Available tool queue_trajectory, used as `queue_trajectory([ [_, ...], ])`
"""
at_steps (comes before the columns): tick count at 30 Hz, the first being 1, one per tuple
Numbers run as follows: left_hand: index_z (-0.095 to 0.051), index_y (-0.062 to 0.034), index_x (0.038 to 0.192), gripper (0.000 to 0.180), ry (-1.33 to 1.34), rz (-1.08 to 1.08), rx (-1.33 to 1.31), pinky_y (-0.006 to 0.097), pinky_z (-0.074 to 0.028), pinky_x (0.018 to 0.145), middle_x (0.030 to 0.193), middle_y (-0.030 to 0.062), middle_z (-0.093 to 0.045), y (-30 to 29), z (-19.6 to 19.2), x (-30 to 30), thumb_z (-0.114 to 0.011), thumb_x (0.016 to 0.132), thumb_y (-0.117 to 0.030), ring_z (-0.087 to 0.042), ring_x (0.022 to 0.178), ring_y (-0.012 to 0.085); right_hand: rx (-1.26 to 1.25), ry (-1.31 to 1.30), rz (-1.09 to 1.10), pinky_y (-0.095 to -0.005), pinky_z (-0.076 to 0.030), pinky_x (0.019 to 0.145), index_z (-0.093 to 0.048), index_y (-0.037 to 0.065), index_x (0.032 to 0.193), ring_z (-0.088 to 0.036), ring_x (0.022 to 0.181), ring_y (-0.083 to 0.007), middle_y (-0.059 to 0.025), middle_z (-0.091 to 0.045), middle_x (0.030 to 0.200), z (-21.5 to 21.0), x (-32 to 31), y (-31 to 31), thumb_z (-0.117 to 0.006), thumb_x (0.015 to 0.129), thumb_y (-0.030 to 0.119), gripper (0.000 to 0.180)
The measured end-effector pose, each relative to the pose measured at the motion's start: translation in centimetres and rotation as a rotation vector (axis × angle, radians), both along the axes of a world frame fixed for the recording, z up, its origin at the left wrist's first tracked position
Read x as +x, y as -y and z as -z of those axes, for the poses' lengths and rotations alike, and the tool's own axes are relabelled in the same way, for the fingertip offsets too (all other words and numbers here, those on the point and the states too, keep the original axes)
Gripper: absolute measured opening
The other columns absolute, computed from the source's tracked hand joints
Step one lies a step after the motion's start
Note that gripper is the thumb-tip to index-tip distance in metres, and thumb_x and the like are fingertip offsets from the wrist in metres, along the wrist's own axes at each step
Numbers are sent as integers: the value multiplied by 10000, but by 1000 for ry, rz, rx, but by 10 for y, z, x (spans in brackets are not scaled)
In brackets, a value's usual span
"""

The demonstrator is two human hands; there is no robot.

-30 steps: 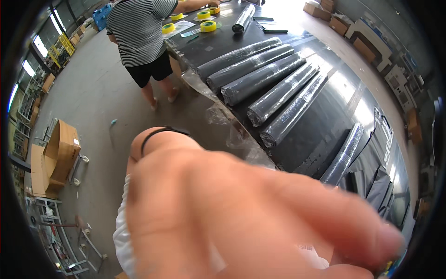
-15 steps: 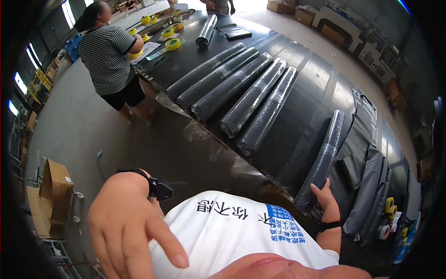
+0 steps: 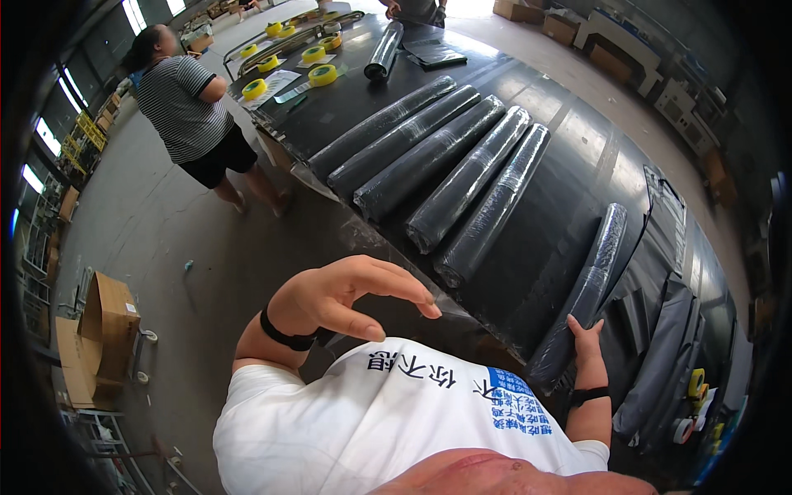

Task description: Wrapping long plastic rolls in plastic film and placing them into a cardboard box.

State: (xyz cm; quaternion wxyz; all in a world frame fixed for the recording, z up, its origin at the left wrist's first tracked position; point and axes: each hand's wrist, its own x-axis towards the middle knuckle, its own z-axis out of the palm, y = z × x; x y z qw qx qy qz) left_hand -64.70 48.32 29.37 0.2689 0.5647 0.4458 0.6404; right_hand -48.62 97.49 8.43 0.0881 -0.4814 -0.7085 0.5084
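My left hand [image 3: 355, 299] is raised over the near table edge, fingers curved and spread apart, with nothing in it. At the right, my right hand [image 3: 586, 342] grips the side of a black roll wrapped in clear film [image 3: 584, 289], close to its near end. Part of those fingers is hidden by the roll. This roll lies on the dark table [image 3: 528, 285], apart from several similar wrapped rolls. The nearest of these is another black roll [image 3: 492, 210], lying at a slant left of it.
Folded black sheets [image 3: 660, 359] lie right of the held roll. Yellow tape rolls [image 3: 322, 75] sit at the far left of the table, near another wrapped roll [image 3: 384, 51]. A person in a striped top [image 3: 181, 107] stands there. An open carton [image 3: 107, 330] is on the floor.
My left hand has swung up and right, from low beside my body to over the table edge. My right hand stays at the same roll. The view has shifted slightly.
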Motion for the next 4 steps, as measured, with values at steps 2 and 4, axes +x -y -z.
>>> queue_trajectory([
  [2, -507, 30, 1347, 578, -40, -17, -47, 442, -460, 1000, 1234, 240, -609, -9, 13, -11, -710, 851, -187, -593, 1167, 356, -76, 37, -56, -467, -438, 999, -78, 53, 1511, -482, 1242, -361, -208, -403, 1417, -9, -10, -1, -813, 753, 263, 1077],
  [4, -484, 4, 1377, 617, -80, 8, -198, 428, -418, 1050, 1301, 200, -587, -14, 16, -23, -713, 862, -246, -552, 1223, 351, -153, 74, -108, -465, -444, 996, -5, 41, 1533, -473, 1260, -353, -216, -369, 1451, -12, -14, -3, -828, 734, 268, 1170],
])
